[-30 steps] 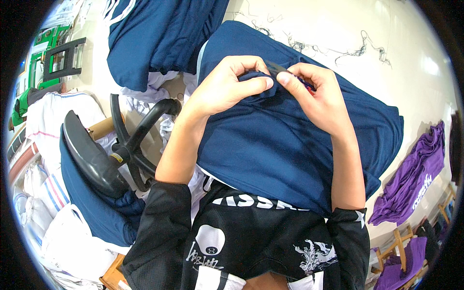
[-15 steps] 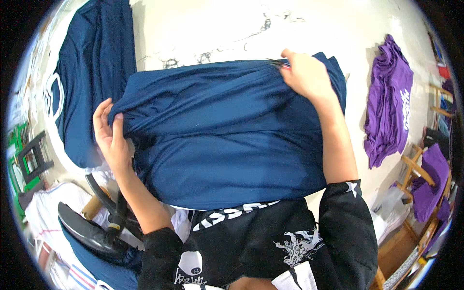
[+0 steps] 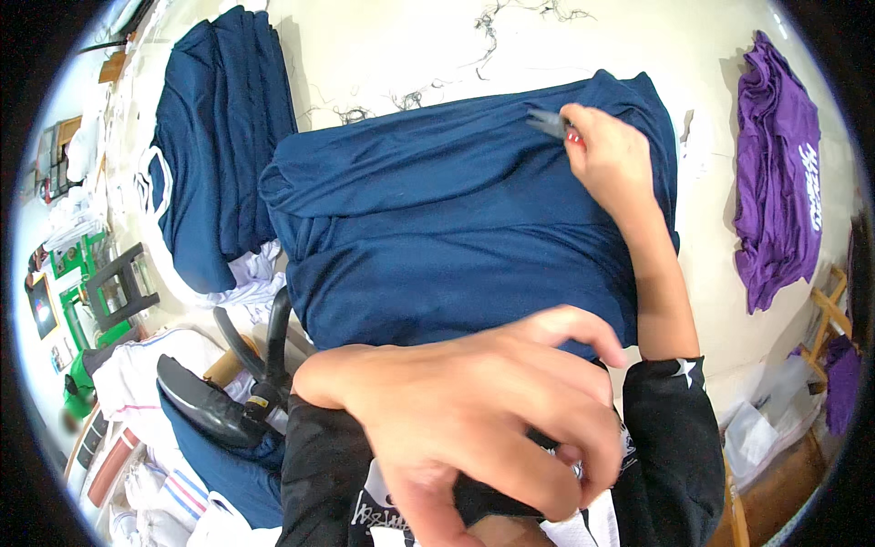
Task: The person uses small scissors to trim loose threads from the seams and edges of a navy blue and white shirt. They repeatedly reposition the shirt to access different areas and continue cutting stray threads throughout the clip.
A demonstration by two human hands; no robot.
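Navy blue fabric, looking like a garment, lies spread and creased on the pale table in front of me. Above its far right part, my right hand is closed around small thread snips. Their grey blades point left and a bit of red shows at the grip. My left hand is raised close to the camera, before my chest and off the fabric. Its fingers are bent and apart, with nothing visible in them; it covers the near edge of the navy fabric.
A stack of folded navy garments lies at the far left, and a purple printed garment at the right. Dark loose threads are scattered on the table. A black chair armrest stands at lower left beside white cloths.
My left hand has let go of the navy fabric's left edge and come up and right, close to the camera. My right hand, still with the snips, has shifted slightly; the view has turned somewhat.
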